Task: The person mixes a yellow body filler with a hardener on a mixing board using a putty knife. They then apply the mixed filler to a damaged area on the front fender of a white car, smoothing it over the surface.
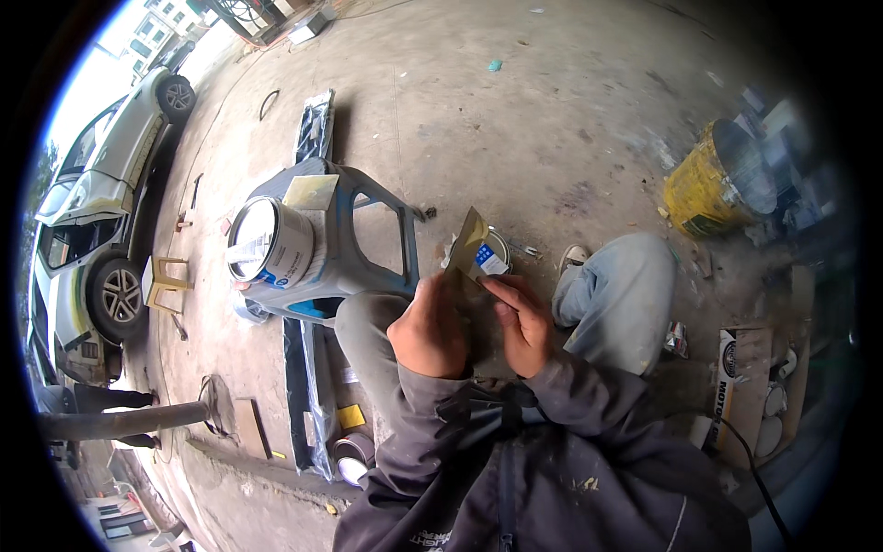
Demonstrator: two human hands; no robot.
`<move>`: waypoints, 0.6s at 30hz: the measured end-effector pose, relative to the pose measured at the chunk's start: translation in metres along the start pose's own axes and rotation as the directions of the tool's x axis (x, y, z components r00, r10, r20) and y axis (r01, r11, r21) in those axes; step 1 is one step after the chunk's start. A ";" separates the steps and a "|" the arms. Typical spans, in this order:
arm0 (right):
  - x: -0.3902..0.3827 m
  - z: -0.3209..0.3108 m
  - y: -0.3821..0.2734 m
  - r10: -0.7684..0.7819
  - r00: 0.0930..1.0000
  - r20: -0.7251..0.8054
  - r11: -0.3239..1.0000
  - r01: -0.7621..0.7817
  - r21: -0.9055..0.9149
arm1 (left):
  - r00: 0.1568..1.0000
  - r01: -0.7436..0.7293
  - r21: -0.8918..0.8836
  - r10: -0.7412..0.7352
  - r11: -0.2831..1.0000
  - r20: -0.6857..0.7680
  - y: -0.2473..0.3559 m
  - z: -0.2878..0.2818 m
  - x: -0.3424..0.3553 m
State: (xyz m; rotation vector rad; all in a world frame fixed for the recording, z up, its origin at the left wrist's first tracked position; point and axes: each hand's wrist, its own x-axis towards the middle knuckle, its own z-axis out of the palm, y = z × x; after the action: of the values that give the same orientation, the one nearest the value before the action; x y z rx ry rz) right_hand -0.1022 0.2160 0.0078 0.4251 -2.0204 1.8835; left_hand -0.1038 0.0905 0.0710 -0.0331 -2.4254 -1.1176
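Note:
My left hand (428, 331) and my right hand (520, 327) are closed on a thin brownish sheet (467, 235), held upright between them with a pale yellowish patch on it. Behind it an open can (492, 259) with a blue label sits low, partly hidden. To the left, a grey plastic stool (349, 267) carries a lidded white can (271, 244) and a pale square board (311, 191). My bent legs (612, 294) flank my hands.
At left are cars (120, 212), a small wooden stool (166, 285) and a pole (138, 419) near another person's legs (120, 398). A long wrapped strip (313, 120) lies ahead. At right are a yellow bucket (699, 184) and an open cardboard box (745, 396).

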 end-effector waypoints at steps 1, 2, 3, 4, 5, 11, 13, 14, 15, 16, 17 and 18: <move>-0.002 -0.003 0.002 0.007 0.999 0.052 1.000 -0.007 0.013 | 1.000 0.004 -0.021 -0.004 1.000 -0.007 -0.002 -0.003 0.003; -0.003 -0.007 0.004 0.013 0.995 0.103 1.000 -0.015 0.025 | 1.000 0.008 -0.042 -0.009 0.999 -0.014 -0.004 -0.006 0.005; -0.004 -0.012 0.006 0.018 0.988 0.153 0.999 -0.024 0.037 | 0.998 0.019 -0.050 -0.021 0.999 -0.052 -0.014 -0.007 0.002; 0.000 -0.019 0.006 0.095 0.994 0.062 0.978 -0.104 0.181 | 0.996 0.080 -0.183 -0.085 0.980 -0.018 -0.019 -0.010 0.003; 0.007 -0.027 0.004 0.183 0.983 -0.013 0.929 -0.168 0.330 | 0.989 0.146 -0.308 -0.147 0.940 0.022 -0.024 -0.014 0.003; 0.057 -0.050 -0.038 0.268 0.962 0.048 0.573 -0.199 0.795 | 0.872 0.450 -0.574 -0.200 0.684 0.446 -0.050 -0.021 -0.008; 0.049 -0.048 -0.032 0.325 0.935 0.142 0.633 -0.327 0.702 | 0.861 0.477 -0.607 -0.201 0.636 0.466 -0.044 -0.018 -0.007; 0.039 -0.039 -0.024 0.274 0.949 0.156 0.668 -0.305 0.679 | 0.858 0.488 -0.621 -0.204 0.614 0.472 -0.040 -0.018 -0.006; 0.027 -0.035 -0.014 0.283 0.945 0.163 0.736 -0.323 0.595 | 0.857 0.492 -0.635 -0.205 0.595 0.472 -0.041 -0.017 -0.006; 0.017 -0.030 -0.005 0.289 0.941 0.178 0.791 -0.340 0.509 | 0.860 0.494 -0.647 -0.213 0.581 0.464 -0.046 -0.018 -0.008; 0.010 -0.028 0.003 0.282 0.945 0.166 0.857 -0.326 0.399 | 0.859 0.497 -0.660 -0.216 0.563 0.463 -0.047 -0.017 -0.009; 0.005 -0.027 0.010 0.272 0.950 0.153 0.910 -0.306 0.281 | 0.875 0.477 -0.676 -0.236 0.562 0.422 -0.044 -0.016 -0.009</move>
State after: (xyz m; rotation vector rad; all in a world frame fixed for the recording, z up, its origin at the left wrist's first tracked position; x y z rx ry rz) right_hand -0.1097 0.2439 0.0028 0.3244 -1.9550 2.4179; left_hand -0.0988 0.0507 0.0453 0.0429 -2.0081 -2.4449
